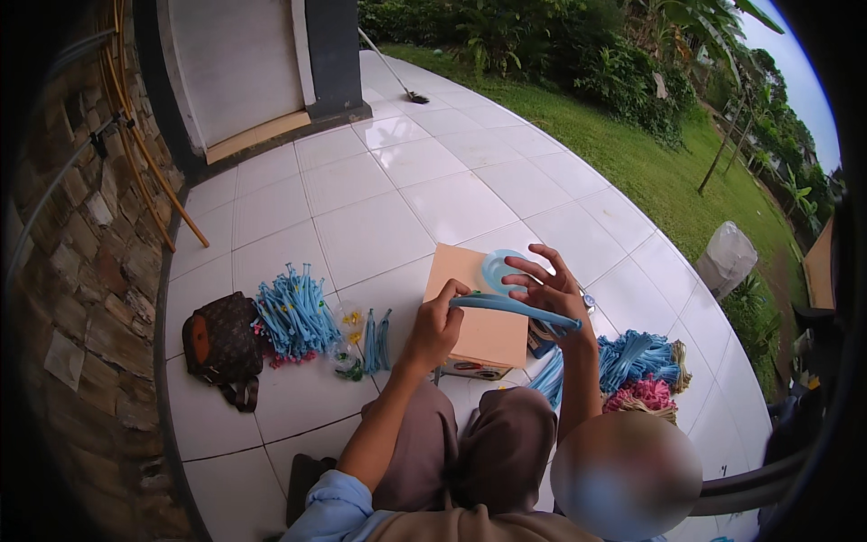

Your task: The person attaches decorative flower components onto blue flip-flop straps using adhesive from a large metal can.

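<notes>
A shallow pale-blue dish (489, 268) is sitting on the far part of a tan-topped box (488, 336), which is serving as a low worktop before the seated person. To the left of the box, one clear plastic container (343, 309) is holding yellow pieces (354, 318); just nearer the person, a second clear container (341, 360) is holding green ones. A brown backpack (221, 339) is standing farther left, with a heap of blue strips (296, 312) lying beside it and a few loose strips (376, 341) lying between the containers and the box. To the right, blue bundles (637, 355) are lying against pink bundles (641, 395).

Beyond the box, white floor tiles (379, 212) are stretching bare toward the door, leaving wide room ahead; a stone wall (86, 271) is bounding the left side, and the lawn (560, 113) is bordering the tiles along the right.

Above the box, the left hand (435, 323) is gripping one end of a long blue strip (501, 305), thumb and fingers closed about it. The strip is running across to the right hand (555, 287), whose fingers are spreading wide near the dish. From where I am standing, I cannot tell whether the strip's far end is touching that palm.
</notes>
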### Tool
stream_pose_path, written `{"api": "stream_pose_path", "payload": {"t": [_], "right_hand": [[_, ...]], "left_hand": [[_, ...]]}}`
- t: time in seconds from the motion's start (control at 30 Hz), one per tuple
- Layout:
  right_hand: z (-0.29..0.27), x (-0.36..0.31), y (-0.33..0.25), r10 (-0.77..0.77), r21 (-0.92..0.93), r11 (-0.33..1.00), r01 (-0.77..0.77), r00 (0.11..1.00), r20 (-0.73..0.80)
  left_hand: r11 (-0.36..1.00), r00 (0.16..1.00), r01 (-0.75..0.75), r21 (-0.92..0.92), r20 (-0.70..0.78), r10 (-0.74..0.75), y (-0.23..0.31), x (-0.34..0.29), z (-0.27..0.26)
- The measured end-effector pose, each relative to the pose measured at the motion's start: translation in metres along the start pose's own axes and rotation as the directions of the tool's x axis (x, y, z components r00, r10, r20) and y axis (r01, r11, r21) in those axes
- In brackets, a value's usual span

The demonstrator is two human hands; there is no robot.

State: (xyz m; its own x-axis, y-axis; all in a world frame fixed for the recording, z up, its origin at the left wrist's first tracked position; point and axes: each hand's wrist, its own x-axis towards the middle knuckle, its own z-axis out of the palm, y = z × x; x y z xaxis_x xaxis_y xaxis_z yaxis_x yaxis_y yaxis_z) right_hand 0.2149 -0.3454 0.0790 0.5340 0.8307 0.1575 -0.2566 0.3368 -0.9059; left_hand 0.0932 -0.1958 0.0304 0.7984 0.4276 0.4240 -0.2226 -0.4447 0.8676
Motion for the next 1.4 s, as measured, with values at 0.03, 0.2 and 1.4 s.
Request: {"api": "stream_pose_path", "payload": {"t": [0.03, 0.2, 1.4], "right_hand": [[-0.009, -0.001, 0.008, -0.096, 0.113, 0.989, 0.097, 0.995, -0.011], [0.014, -0.011, 0.021, -0.25, 0.614, 0.66, 0.433, 0.897, -0.364], [-0.084, 0.027, 0.108, -0.119, -0.816, 0.569, -0.103, 0.972, -0.205]], "left_hand": [[1.0, 1.0, -0.016, -0.001, -0.01, 0.016, -0.004, 0.0, 0.005], [0.986, 0.985, 0.157, -0.058, -0.061, -0.161, -0.02, -0.003, 0.001], [0.572, 0.813, 0.534, -0.622, 0.192, -0.55, -0.098, 0.027, 0.017]]}}
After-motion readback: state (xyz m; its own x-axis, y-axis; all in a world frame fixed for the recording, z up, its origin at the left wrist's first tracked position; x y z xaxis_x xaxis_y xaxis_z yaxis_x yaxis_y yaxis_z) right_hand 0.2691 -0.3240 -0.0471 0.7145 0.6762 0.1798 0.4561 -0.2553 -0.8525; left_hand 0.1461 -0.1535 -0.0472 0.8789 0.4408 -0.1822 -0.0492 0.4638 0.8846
